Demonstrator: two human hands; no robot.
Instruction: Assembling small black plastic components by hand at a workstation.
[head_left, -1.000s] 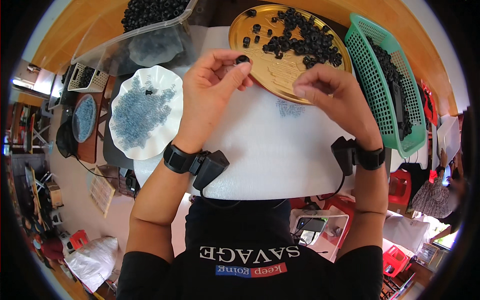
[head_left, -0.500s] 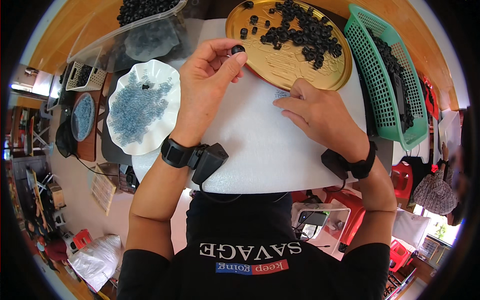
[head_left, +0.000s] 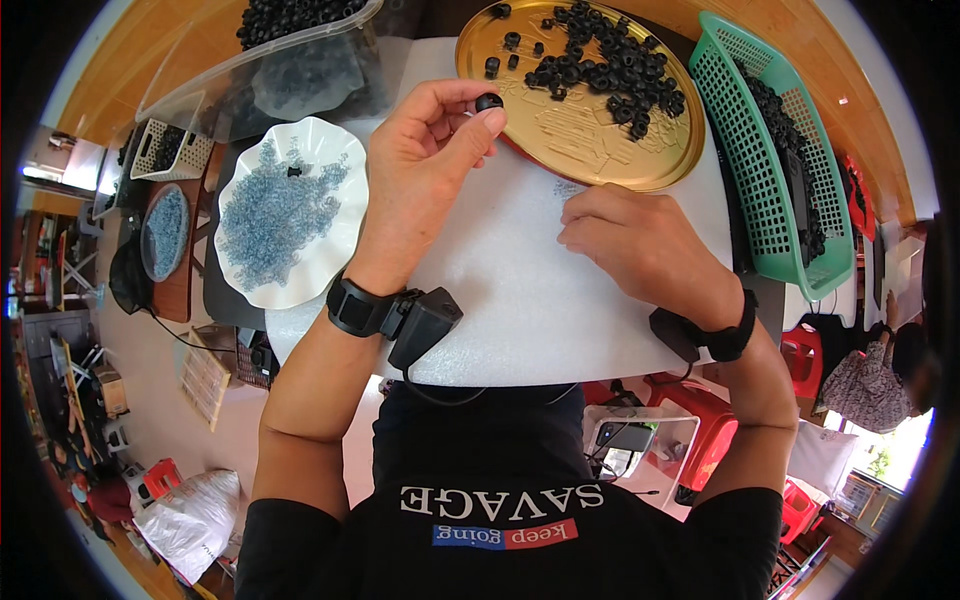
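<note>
Between the thumb and forefinger of my left hand is a small round black part, held up at the near left rim of a gold tray. Many loose black parts like it lie on that tray. My right hand is low over the white sheet, its fingers bent and pressed together; whatever they may hold is hidden. Just beyond those fingertips lie a few tiny clear bluish pieces. A white scalloped plate left of my left wrist bears a heap of similar bluish pieces.
A green basket of black parts stands at the right. At the back left is a clear plastic bin with more black parts. Beyond the plate, a small cream basket and a round dish of bluish pieces stand on a brown surface.
My right hand has drawn slightly toward me, and its fingers, apart before, are now closed together. My left hand has shifted a little to the right with the black part.
</note>
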